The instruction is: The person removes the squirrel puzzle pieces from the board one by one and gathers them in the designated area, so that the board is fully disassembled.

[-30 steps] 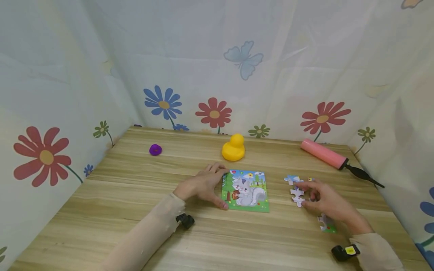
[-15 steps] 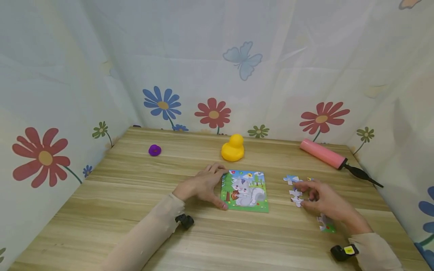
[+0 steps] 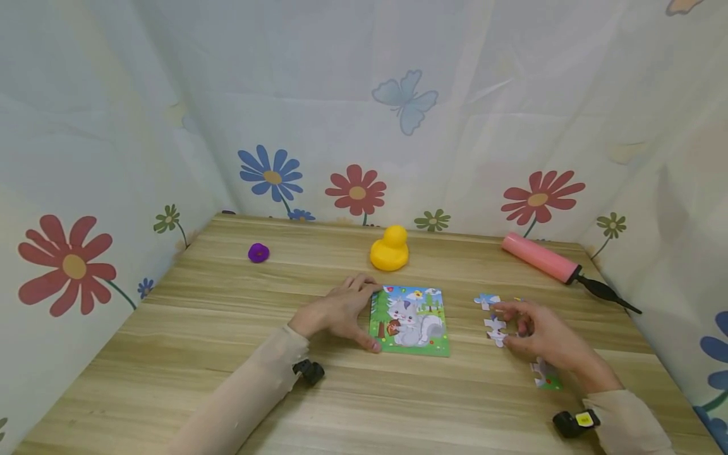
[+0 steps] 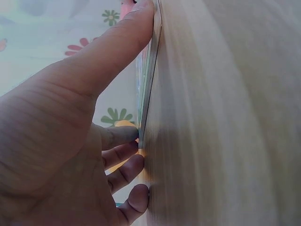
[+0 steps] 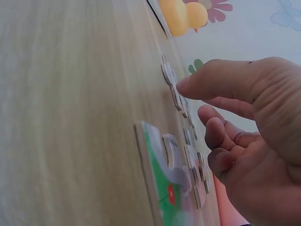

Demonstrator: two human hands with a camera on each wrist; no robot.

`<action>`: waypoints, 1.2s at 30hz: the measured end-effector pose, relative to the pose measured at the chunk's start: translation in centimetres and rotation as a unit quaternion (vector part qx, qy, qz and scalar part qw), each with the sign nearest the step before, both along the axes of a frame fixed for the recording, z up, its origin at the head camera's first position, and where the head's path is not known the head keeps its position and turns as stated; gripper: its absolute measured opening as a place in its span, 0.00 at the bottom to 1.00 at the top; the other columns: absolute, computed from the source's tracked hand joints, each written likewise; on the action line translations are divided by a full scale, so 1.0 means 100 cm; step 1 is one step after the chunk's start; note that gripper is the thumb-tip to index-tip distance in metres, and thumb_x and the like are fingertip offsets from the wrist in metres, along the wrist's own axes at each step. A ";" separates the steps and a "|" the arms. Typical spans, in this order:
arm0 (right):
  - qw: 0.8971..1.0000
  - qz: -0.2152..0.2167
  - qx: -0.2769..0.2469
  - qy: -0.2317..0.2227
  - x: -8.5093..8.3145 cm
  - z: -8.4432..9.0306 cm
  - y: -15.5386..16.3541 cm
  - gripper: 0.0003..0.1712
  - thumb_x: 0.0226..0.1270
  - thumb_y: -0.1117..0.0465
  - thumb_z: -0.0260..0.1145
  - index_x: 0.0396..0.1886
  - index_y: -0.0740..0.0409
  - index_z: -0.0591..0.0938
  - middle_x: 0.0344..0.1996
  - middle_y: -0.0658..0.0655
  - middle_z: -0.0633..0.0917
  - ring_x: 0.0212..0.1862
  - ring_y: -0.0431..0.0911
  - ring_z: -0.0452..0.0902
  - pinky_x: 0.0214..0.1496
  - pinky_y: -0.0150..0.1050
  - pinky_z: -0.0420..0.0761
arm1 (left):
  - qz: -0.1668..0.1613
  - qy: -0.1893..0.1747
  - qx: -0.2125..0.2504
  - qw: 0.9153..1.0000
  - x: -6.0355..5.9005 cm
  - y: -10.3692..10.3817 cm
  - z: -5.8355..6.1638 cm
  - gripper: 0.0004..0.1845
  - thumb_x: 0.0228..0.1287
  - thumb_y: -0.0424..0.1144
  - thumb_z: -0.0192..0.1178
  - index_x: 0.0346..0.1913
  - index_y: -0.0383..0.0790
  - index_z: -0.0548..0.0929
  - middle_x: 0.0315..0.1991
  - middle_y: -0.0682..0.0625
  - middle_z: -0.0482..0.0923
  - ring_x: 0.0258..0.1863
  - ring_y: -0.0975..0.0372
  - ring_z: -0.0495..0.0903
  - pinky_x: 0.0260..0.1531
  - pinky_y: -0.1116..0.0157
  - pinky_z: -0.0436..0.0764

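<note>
A square puzzle board (image 3: 408,321) with a squirrel picture lies flat on the wooden table. My left hand (image 3: 341,309) rests along its left edge, thumb at the near corner and fingers spread at the far corner. At the right, my right hand (image 3: 546,335) has its thumb and index finger at opposite edges of a pale puzzle piece (image 3: 496,330), the other fingers curled in. A blue puzzle piece (image 3: 486,301) lies beyond it. Nearer the body is a grey and green puzzle piece (image 3: 545,374). More pieces are partly hidden under the right hand.
A yellow rubber duck (image 3: 390,249) stands behind the board. The small purple ring-shaped object (image 3: 258,253) is at the far left. A pink hand pump (image 3: 540,258) with a black end lies at the back right. Flowered curtains (image 3: 318,114) enclose the table.
Both hands, the board and the puzzle pieces stay in place. The whole head view has drifted very slightly.
</note>
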State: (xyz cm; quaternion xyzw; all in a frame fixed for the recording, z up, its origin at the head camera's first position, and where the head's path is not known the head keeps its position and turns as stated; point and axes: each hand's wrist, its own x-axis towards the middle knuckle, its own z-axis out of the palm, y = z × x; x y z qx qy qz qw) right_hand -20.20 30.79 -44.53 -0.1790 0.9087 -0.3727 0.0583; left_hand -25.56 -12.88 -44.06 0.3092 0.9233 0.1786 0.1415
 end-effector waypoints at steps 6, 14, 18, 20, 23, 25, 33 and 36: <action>0.999 -0.034 -0.003 0.024 0.000 0.004 -0.004 0.33 0.73 0.62 0.80 0.75 0.62 0.81 0.49 0.58 0.84 0.40 0.43 0.75 0.34 0.34 0.76 | 0.000 -0.001 -0.002 1.000 0.000 0.001 0.001 0.71 0.50 0.71 0.85 0.89 0.42 0.59 0.87 0.41 0.54 0.82 0.46 0.58 0.82 0.40 0.65; 0.993 -0.055 -0.040 0.096 -0.001 0.013 -0.013 0.34 0.76 0.60 0.79 0.77 0.59 0.79 0.60 0.64 0.86 0.40 0.40 0.81 0.37 0.31 0.78 | -0.001 -0.003 0.000 1.000 0.001 0.001 -0.001 0.71 0.50 0.71 0.85 0.89 0.41 0.59 0.87 0.41 0.54 0.82 0.46 0.58 0.83 0.42 0.64; 0.990 -0.052 -0.055 0.119 -0.003 0.019 -0.021 0.34 0.75 0.61 0.79 0.77 0.56 0.80 0.63 0.64 0.86 0.40 0.41 0.80 0.38 0.30 0.78 | -0.001 -0.003 0.002 1.000 0.001 0.001 -0.002 0.71 0.50 0.70 0.85 0.89 0.41 0.59 0.87 0.41 0.54 0.81 0.46 0.59 0.83 0.42 0.64; 0.990 -0.050 -0.063 0.116 -0.003 0.022 -0.026 0.34 0.75 0.60 0.79 0.77 0.54 0.80 0.64 0.63 0.86 0.40 0.42 0.80 0.38 0.30 0.79 | -0.001 -0.002 0.003 1.000 0.002 0.001 -0.002 0.71 0.50 0.70 0.85 0.89 0.41 0.59 0.87 0.41 0.54 0.81 0.46 0.59 0.83 0.42 0.64; 0.989 -0.041 -0.077 0.118 -0.006 0.026 -0.035 0.35 0.75 0.61 0.79 0.78 0.54 0.80 0.64 0.62 0.86 0.40 0.42 0.81 0.38 0.30 0.80 | -0.001 -0.002 0.004 1.000 0.002 0.000 -0.002 0.71 0.50 0.70 0.85 0.89 0.41 0.60 0.87 0.41 0.54 0.81 0.47 0.59 0.83 0.41 0.64; 0.988 -0.029 -0.090 0.119 -0.008 0.026 -0.041 0.35 0.75 0.63 0.79 0.79 0.55 0.79 0.65 0.62 0.86 0.39 0.43 0.81 0.38 0.29 0.81 | 0.000 -0.003 0.004 1.000 0.001 0.000 -0.003 0.71 0.50 0.70 0.85 0.89 0.41 0.60 0.87 0.42 0.54 0.81 0.47 0.59 0.83 0.42 0.64; 0.985 -0.008 -0.109 0.132 -0.013 0.023 -0.063 0.34 0.74 0.68 0.78 0.77 0.54 0.81 0.63 0.59 0.88 0.40 0.42 0.82 0.39 0.32 0.81 | 0.000 -0.002 0.005 1.000 0.000 0.000 -0.002 0.71 0.50 0.71 0.85 0.89 0.42 0.59 0.87 0.42 0.54 0.82 0.46 0.59 0.82 0.41 0.65; 0.985 -0.003 -0.113 0.133 -0.015 0.022 -0.072 0.32 0.73 0.69 0.79 0.75 0.53 0.82 0.63 0.58 0.88 0.40 0.42 0.83 0.39 0.32 0.81 | -0.002 0.000 0.004 1.000 0.001 0.000 0.000 0.71 0.50 0.71 0.85 0.89 0.41 0.59 0.87 0.42 0.54 0.82 0.46 0.58 0.83 0.41 0.64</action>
